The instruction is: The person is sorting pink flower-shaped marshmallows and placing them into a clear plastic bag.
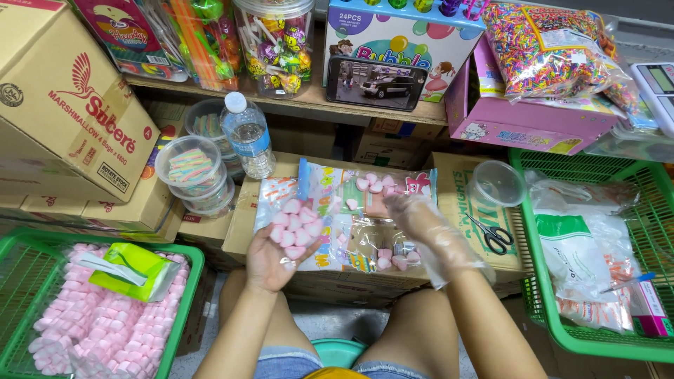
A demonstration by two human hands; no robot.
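Observation:
My left hand [270, 258] is bare and holds a small clear cup of pink heart-shaped marshmallows [295, 223] against its palm. My right hand [421, 224], in a thin clear plastic glove, reaches into an opened printed candy bag [351, 210] that lies flat on a cardboard box [456, 203]. More pink marshmallows [375, 184] show inside the bag near its top, and a few [390, 260] lie near its lower edge.
A green basket [179, 319] at left holds several packed pink cups. Stacked cups of striped candy [189, 168] and a water bottle [247, 133] stand behind. An empty clear cup [497, 184], scissors [495, 235], another green basket [653, 210] and a phone [377, 83] are nearby.

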